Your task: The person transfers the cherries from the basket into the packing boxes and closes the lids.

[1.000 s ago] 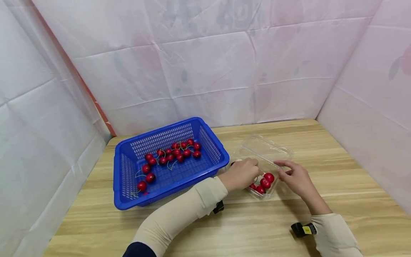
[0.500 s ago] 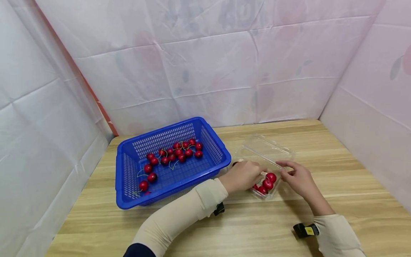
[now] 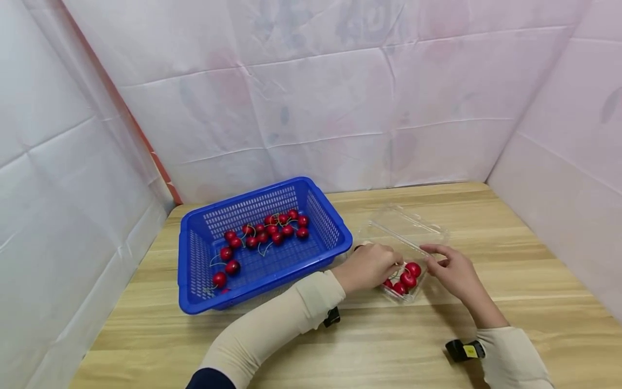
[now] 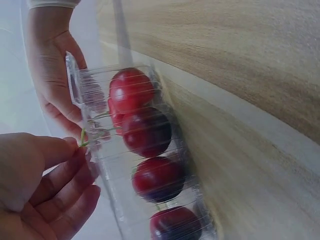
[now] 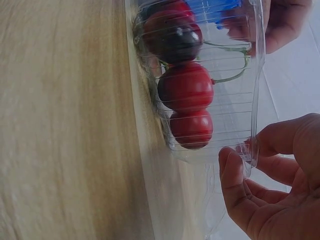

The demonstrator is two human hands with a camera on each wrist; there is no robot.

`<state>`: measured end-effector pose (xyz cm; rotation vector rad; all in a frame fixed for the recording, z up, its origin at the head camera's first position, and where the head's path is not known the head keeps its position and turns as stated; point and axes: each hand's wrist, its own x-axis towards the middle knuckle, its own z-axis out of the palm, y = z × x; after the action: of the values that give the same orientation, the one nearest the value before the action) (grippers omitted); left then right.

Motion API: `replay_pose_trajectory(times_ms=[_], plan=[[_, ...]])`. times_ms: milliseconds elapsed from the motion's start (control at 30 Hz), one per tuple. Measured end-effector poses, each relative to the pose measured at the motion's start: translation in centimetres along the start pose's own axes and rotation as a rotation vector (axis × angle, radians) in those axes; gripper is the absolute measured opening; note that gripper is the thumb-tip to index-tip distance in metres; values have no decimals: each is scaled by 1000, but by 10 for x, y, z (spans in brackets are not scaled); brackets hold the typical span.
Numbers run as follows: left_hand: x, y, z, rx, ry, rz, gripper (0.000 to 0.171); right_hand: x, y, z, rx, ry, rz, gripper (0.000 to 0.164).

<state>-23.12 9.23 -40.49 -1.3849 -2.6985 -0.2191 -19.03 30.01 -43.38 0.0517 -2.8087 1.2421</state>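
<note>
A clear plastic clamshell box [image 3: 412, 299] lies with its lid folded back on the table, and several red cherries [image 3: 408, 279] sit inside. My left hand [image 3: 371, 265] is over the left part of the box. In the left wrist view, its thumb and forefinger pinch green cherry stems [image 4: 86, 142] at the box rim; the stems run down to cherries [image 4: 146, 131] in the box. On the opposite side my right hand [image 3: 452, 273] pinches the box's edge between thumb and fingers, as the right wrist view shows. Part of the box is hidden behind my left hand.
A blue plastic basket [image 3: 264, 292] with several stemmed cherries [image 3: 262, 236] spread over its floor stands left of the box. The wooden table [image 3: 379, 346] is bounded by white printed cloth [image 3: 311, 108] at the back and both sides.
The head view has shifted slightly, so everything appears a little farther right. Both hands keep their holds on the stems and the box edge.
</note>
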Motion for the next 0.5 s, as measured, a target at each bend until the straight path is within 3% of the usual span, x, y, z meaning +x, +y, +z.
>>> replay_pose_trajectory(times_ms=[267, 500], plan=[[-4, 3, -10, 3, 2, -7, 20, 1, 0, -1, 8, -3, -2, 35], [-14, 10, -24, 9, 55, 21, 17, 2, 3, 0, 3, -6, 5, 36]])
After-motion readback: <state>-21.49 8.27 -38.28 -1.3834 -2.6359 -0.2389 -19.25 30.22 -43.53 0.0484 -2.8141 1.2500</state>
